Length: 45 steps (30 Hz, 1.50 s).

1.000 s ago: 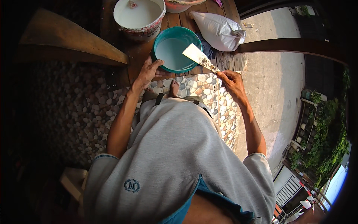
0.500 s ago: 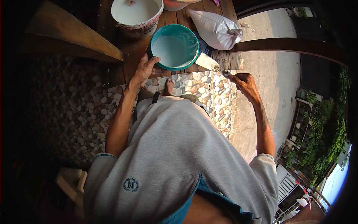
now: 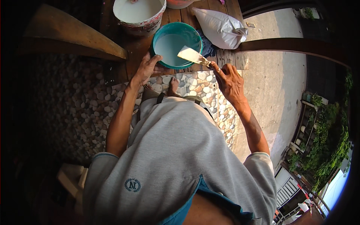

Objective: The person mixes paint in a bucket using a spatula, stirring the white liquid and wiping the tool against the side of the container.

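Observation:
My left hand (image 3: 147,68) grips the near left side of a teal round tub (image 3: 156,42) with a pale milky liquid inside, at the edge of a wooden table (image 3: 170,15). My right hand (image 3: 229,81) is closed on the handle of a putty knife (image 3: 191,54), its pale, smeared blade tilted over the right part of the tub. Behind the tub, to the left, stands a white paint bucket (image 3: 142,27) of white liquid. To the right lie a knotted white sack (image 3: 219,30) and a dark cloth (image 3: 207,45).
A reddish tub (image 3: 179,5) is at the back. Wooden beams (image 3: 75,41) stand left and right. Below are my bare feet (image 3: 173,86) on pebble-patterned tiles (image 3: 93,105), beside a concrete path (image 3: 270,93). A pale wooden piece (image 3: 71,176) is at lower left, plants (image 3: 326,135) at the right.
My right hand with the putty knife moved outward to the right, then came back left and up, bringing the blade over the teal tub. My left hand stays on the tub.

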Motion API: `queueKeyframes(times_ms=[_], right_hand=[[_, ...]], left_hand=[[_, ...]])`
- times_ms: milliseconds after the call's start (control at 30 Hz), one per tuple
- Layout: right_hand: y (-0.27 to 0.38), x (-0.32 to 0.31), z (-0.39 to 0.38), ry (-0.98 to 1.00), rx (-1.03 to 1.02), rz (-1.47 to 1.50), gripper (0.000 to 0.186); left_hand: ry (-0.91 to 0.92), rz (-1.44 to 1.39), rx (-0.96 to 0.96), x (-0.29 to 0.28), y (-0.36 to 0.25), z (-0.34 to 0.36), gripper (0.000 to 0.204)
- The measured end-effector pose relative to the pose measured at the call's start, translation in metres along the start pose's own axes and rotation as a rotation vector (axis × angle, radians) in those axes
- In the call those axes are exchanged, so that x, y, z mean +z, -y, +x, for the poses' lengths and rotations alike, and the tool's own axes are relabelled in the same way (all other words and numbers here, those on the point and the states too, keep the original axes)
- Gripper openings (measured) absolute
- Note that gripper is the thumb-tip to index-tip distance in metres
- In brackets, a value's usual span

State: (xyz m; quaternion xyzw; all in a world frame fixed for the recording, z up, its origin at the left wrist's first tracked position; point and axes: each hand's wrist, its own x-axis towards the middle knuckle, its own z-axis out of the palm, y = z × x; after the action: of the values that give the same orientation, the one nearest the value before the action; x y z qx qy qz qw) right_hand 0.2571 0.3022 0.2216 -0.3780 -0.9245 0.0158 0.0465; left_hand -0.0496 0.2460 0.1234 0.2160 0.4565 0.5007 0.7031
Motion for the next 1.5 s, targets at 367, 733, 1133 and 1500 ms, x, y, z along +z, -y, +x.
queueKeyframes(times_ms=[367,733,1133,1500], right_hand=[[-0.036,-0.098,0.014,0.059,0.044,-0.059,0.024],[0.003,-0.083,0.107,0.229,-0.379,-0.123,0.015],[-0.002,-0.042,0.128,0.07,-0.425,-0.078,0.016],[0.008,0.021,0.139,0.124,-0.185,0.242,0.018]], left_hand=[[-0.02,0.032,-0.007,0.002,-0.004,-0.004,0.053],[-0.067,0.034,0.021,-0.003,0.004,0.001,0.055],[-0.017,0.048,0.011,0.002,-0.004,-0.001,0.055],[-0.048,0.149,-0.049,0.016,-0.021,-0.015,0.056]])
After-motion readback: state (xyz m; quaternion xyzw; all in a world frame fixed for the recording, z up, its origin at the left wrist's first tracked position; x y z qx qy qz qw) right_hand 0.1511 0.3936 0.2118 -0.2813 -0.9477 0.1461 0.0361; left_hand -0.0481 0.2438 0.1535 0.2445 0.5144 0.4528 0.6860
